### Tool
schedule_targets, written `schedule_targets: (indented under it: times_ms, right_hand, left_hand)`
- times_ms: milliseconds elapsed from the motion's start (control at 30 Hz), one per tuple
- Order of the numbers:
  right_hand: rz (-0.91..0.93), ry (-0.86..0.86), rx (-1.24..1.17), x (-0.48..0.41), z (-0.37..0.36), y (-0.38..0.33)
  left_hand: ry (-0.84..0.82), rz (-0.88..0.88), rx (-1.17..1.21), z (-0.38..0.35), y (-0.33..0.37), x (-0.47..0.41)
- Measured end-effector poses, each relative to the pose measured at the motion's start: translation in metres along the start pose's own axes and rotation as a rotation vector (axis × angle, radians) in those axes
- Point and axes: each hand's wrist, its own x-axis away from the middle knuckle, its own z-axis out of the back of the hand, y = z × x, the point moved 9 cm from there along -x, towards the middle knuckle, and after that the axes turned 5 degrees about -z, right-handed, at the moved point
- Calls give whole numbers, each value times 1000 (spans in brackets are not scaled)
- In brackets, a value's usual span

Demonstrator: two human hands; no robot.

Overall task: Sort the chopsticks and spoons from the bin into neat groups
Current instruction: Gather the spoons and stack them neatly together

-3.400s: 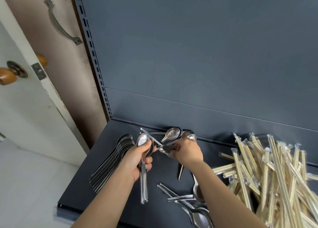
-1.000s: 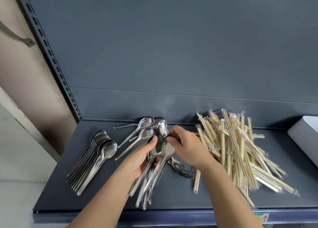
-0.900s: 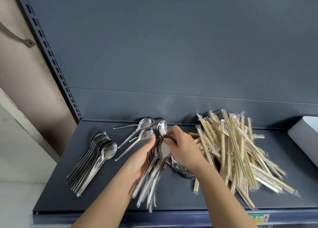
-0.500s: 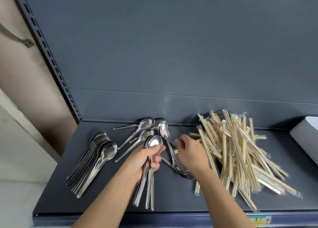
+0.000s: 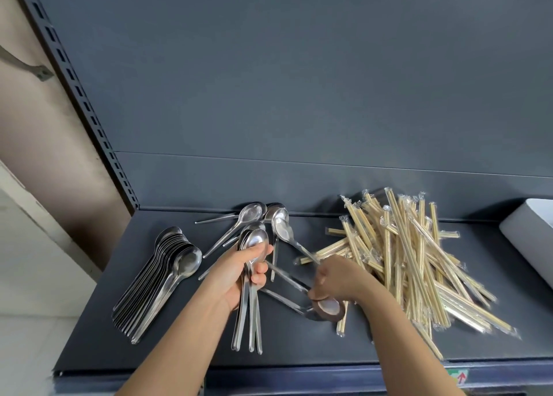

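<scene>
- The view looks down from head height onto a dark grey metal shelf (image 5: pixel 299 345), with a grey back panel (image 5: pixel 299 81) rising behind it.
- The left hand (image 5: pixel 239 273) is closed around a bundle of spoons (image 5: pixel 251 321). Its thumb lies across the topmost bowl. The bowls point away from the person and the handles fan down toward the shelf's front edge.
- The right hand (image 5: pixel 336 279) reaches down, palm down, near the middle of the shelf. Its curled fingers pinch the neck of a lying spoon (image 5: pixel 327 307).
- That spoon rests on the shelf with its bowl toward the person and its handle running back and left toward the left hand. A second spoon lies just beside it.
- At the left of the shelf is a neat stack of spoons (image 5: pixel 161 279), overlapped in a row with the bowls pointing away.
- Several loose spoons (image 5: pixel 257 213) lie scattered at the back of the shelf, between the stack and the chopsticks.
- The wrapped chopsticks (image 5: pixel 404 261) form a loose, criss-crossed heap on the right half of the shelf, each pair in a clear sleeve. The right forearm crosses in front of the heap's lower left edge.
- A corner of a white bin (image 5: pixel 529 234) shows at the far right, on the shelf beside the chopsticks.
- A slotted upright (image 5: pixel 77 90) runs along the left side of the back panel.
- A small label with a red arrow (image 5: pixel 459 376) sits on the shelf's front edge.
</scene>
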Motion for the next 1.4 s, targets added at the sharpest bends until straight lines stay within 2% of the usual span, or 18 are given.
schedule_targets:
  times_ms: [67, 200, 400, 533, 600, 667, 733, 833, 967, 1033, 1133, 1267, 1300, 1400]
  right_hand:
    - [37, -53, 88, 5, -5, -2]
    - [85, 3, 217, 6, -25, -12]
    - [110, 112, 44, 3, -22, -18]
    - [228, 163, 96, 7, -5, -35]
    - [280, 259, 121, 11, 11, -44]
    - [228, 432, 102, 13, 33, -43]
    - [80, 573, 25, 17, 52, -32]
    - [-30, 663, -123, 21, 64, -25]
    - [-24, 527, -766, 13, 50, -40]
    - [-40, 491, -946, 14, 39, -53]
    - [-2, 561, -961, 21, 37, -69]
    - [33, 486, -937, 17, 30, -75]
    - [56, 554, -887, 19, 35, -72]
    - [296, 1025, -516, 45, 69, -77]
  left_hand:
    - [-4, -7, -5, -1, 0, 0]
    - [-21, 0, -15, -4, -2, 1]
    - [24, -35, -55, 1, 0, 2]
    - [43, -76, -116, 3, 8, 4]
    - [35, -103, -145, 1, 14, 6]
    - [30, -137, -155, 1, 22, 8]
    - [21, -171, -132, 1, 30, 11]
    - [9, -200, -55, 0, 37, 14]
    - [-2, -238, -36, -7, 35, 14]
    - [-44, -268, -19, -14, 30, 15]
    - [-114, -289, -1, -25, 25, 16]
    - [24, -275, -65, -9, 28, 8]
    - [44, -276, -101, -5, 30, 8]
    - [100, -251, -243, 10, 34, 5]
